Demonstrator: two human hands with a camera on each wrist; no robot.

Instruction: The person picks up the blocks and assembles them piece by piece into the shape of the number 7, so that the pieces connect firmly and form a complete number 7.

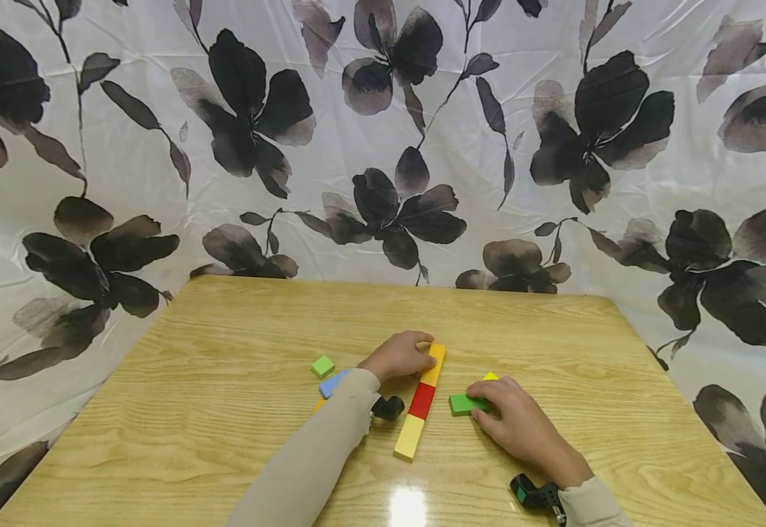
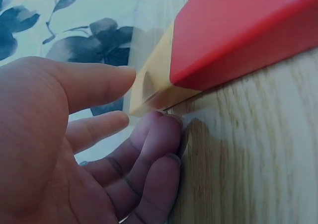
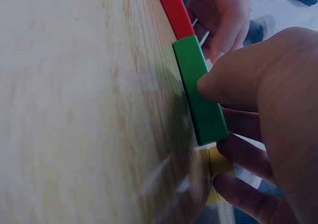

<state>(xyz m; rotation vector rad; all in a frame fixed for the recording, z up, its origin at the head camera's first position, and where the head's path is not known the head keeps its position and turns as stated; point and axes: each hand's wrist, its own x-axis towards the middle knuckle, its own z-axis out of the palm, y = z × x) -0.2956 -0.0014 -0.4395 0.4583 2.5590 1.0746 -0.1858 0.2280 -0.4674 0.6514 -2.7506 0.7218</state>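
Left sleeve (image 1: 319, 455) lay nearest; green block (image 1: 462, 405) sat between hands, long axis crosswise, right hand (image 1: 521, 426) nearer, pinching it; left hand (image 1: 398, 356) loosely touched orange block (image 1: 439, 354). Bench (image 1: 225, 344) had one each: green, orange, red block (image 1: 422, 401), pale yellow block (image 1: 410, 437), blue block (image 1: 332, 384), light green block (image 1: 323, 366); bright yellow (image 1: 491, 377) count unclear

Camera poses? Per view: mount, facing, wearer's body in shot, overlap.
Head: on the head, forward and down over the wood-grain table; left hand, right hand and beige sleeves show.
Left wrist: on that wrist, toward the rectangular red block; left hand only.
Right wrist: on that wrist, toward the rectangular green block; right hand, plus left hand at top.
Shared: head and right wrist both show the green block and both hands.
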